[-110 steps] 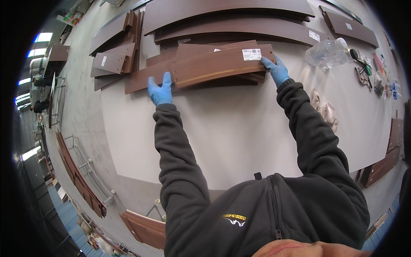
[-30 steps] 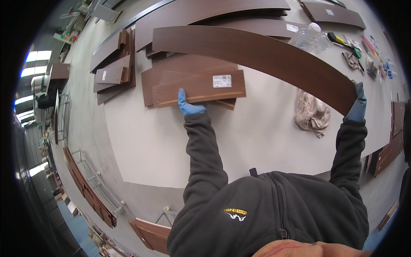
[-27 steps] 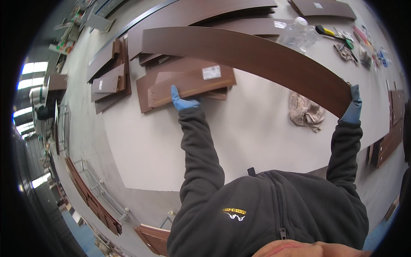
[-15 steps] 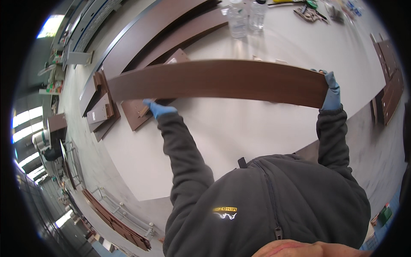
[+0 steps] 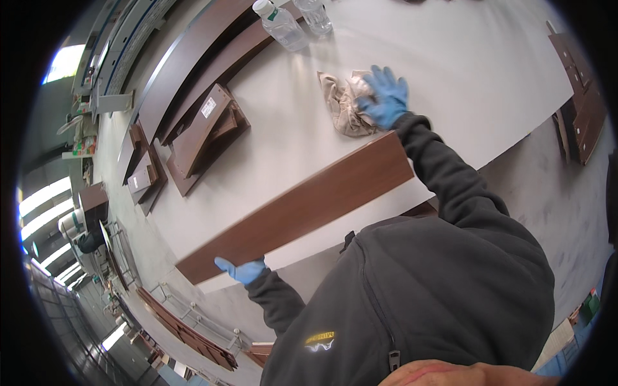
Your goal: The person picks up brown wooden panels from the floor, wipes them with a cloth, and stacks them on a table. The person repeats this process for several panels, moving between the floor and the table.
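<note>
A long dark-brown wooden board (image 5: 302,206) lies slantwise in front of me, its right end farther away than its left. My left hand (image 5: 242,270), in a blue glove, grips the board's near edge close to its left end, thumb on the face; the fingers underneath are mostly hidden. Just past the board's right end, my gloved right hand (image 5: 388,96) is slightly blurred, with its fingers spread. It rests on or just above the right part of a crumpled beige cloth (image 5: 344,106) on the white tabletop (image 5: 463,83).
Two clear plastic bottles (image 5: 283,29) stand at the back of the table. Brown panels (image 5: 206,128) are stacked on its left side, with long curved boards (image 5: 187,64) behind them. More brown boards (image 5: 582,103) stand off the right edge. A rack with boards (image 5: 187,331) is at lower left.
My right hand has let go of the board's right end and moved to the cloth. The board has come nearer and tilted, with my left hand now gripping its left end.
</note>
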The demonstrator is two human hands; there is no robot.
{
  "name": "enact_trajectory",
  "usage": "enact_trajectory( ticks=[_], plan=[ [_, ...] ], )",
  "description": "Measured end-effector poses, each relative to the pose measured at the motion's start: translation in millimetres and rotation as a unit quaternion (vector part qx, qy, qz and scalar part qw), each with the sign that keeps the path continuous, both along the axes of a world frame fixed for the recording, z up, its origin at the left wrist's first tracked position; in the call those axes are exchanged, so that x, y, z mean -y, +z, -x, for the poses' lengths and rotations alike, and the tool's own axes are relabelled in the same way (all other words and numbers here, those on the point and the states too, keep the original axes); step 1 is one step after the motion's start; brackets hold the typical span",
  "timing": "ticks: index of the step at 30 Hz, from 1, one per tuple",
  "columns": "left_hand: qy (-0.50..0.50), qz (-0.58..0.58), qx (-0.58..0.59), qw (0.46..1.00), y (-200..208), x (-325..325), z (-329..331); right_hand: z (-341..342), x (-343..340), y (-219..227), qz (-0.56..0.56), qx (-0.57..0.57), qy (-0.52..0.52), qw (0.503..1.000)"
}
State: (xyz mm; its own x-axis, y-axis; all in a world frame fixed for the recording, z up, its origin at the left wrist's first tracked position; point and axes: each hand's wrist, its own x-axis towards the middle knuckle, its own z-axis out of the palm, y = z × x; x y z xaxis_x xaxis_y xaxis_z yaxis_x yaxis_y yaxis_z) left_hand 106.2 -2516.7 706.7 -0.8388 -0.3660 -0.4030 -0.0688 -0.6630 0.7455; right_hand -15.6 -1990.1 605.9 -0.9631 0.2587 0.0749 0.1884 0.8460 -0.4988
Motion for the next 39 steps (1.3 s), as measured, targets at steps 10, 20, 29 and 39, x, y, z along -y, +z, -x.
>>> enact_trajectory(
  ticks=[10,20,29,39],
  plan=[
    [0.237,-0.053,0.095,0.965,-62,-52,-142,-14,-37,-42,-0.149,0.177,0.071,0.97],
    [0.164,-0.17,0.103,0.966,-146,-112,-151,-113,-159,-39,-0.123,0.116,0.091,0.981],
    [0.132,-0.162,0.139,0.968,-175,-125,-159,-139,-235,-60,0.144,0.138,-0.03,0.979],
    [-0.178,-0.27,0.354,0.878,-175,-168,-170,-163,-274,-9,0.329,-0.282,-0.146,0.889]
  ],
)
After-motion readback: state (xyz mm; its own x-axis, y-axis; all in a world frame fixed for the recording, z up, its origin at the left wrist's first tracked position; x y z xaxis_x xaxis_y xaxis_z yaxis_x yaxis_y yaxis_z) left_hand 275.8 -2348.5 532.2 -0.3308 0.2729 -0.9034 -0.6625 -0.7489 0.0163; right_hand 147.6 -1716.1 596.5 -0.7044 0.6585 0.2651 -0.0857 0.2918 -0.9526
